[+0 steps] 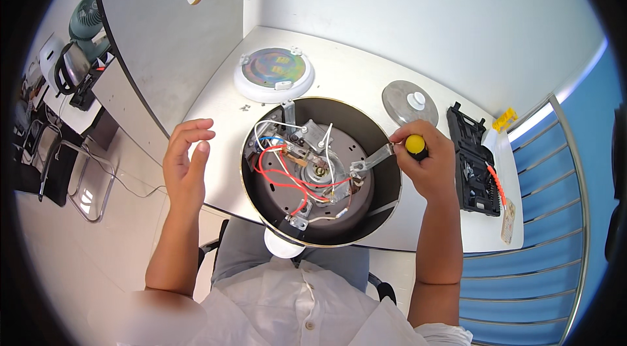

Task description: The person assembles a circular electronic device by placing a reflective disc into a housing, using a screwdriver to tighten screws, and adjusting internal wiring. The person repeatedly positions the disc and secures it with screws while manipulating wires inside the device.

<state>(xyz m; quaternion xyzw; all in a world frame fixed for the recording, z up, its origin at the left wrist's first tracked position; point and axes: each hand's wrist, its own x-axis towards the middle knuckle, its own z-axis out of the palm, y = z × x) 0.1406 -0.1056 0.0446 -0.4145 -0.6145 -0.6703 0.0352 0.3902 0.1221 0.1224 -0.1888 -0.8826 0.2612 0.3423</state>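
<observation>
A dark round cooker body, apparently a rice cooker, lies open-side up at the near edge of the table. Inside are red wires, white wires, a round central metal part and several brackets. My right hand grips a screwdriver with a yellow and black handle at the right rim. Its fingertips touch or nearly touch the outer end of a metal bracket; its shaft is hidden. My left hand is raised left of the cooker body, fingers apart and holding nothing.
A white round cover with a shiny disc sits behind the cooker. Farther right are a grey lid with a white knob, a black tool case and an orange-handled tool. A metal railing stands beyond the right edge.
</observation>
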